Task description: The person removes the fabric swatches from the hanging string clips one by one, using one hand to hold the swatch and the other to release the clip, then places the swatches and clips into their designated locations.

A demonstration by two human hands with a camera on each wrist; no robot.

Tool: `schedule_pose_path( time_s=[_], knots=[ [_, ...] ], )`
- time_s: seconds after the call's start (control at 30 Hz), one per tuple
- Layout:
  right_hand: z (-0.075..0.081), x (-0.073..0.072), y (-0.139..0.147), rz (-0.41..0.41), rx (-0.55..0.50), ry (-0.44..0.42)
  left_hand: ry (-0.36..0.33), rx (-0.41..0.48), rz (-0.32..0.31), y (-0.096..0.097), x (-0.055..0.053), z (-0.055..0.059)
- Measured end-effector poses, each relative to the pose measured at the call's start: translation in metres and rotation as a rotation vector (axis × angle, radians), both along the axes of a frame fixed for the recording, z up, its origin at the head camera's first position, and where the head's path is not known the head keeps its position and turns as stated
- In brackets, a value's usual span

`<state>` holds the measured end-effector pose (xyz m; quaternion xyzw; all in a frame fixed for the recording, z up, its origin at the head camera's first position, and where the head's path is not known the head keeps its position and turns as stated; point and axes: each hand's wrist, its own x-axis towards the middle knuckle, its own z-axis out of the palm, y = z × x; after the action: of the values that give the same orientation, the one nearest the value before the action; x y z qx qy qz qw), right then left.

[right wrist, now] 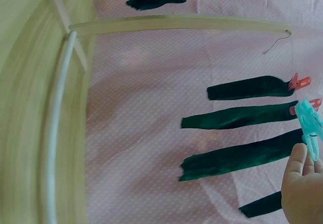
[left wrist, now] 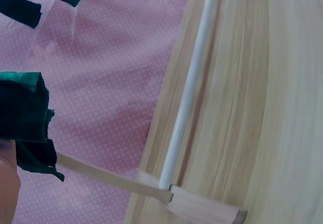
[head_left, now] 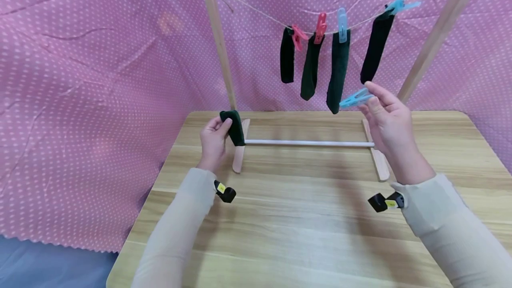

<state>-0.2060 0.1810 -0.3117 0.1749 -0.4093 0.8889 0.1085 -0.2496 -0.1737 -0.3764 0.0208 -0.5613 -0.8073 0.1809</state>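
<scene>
My left hand [head_left: 213, 141] pinches a dark green sock [head_left: 235, 129] between thumb and fingers beside the left wooden post. In the left wrist view the folded sock [left wrist: 22, 108] shows a ragged edge. My right hand [head_left: 390, 121] pinches a light blue clothespin [head_left: 356, 98] by one end, its other end pointing left near the bottom of a hanging sock [head_left: 338, 72]. Several dark socks hang from a string, two by red clothespins [head_left: 321, 28] and two by blue clothespins [head_left: 342, 25].
A left wooden post [head_left: 221, 48] and a right one [head_left: 442, 30] carry the sagging string [head_left: 260, 11]. Their wooden feet [head_left: 238, 159] stand on the table [head_left: 296, 234], joined by a white rod [head_left: 308, 143]. Pink dotted cloth [head_left: 100, 101] hangs behind and at the left.
</scene>
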Motion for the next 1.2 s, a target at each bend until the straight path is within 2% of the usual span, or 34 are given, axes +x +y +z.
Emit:
schedule_pose_path(
  time_s=[0.2,0.37,0.47,0.67,0.87,1.2],
  knots=[
    [-0.023,0.004,0.009,0.003,0.013,-0.017,0.019,0.005,0.016,-0.014,0.002,-0.003],
    [-0.044,0.008,0.018,0.041,-0.032,-0.049,0.003,0.035,0.041,-0.024,0.005,-0.007],
    [-0.057,0.011,0.025,0.05,-0.024,-0.07,-0.009,0.05,0.062,-0.03,0.006,-0.012],
    [-0.086,0.016,0.033,0.096,-0.016,-0.155,-0.041,0.063,0.079,-0.039,0.009,-0.03],
    [-0.112,0.019,0.038,0.106,-0.024,-0.223,-0.142,0.079,0.11,-0.044,0.011,-0.049],
    [-0.131,0.021,0.046,0.141,-0.02,-0.253,-0.238,0.158,0.121,-0.049,0.017,-0.078]
  ],
)
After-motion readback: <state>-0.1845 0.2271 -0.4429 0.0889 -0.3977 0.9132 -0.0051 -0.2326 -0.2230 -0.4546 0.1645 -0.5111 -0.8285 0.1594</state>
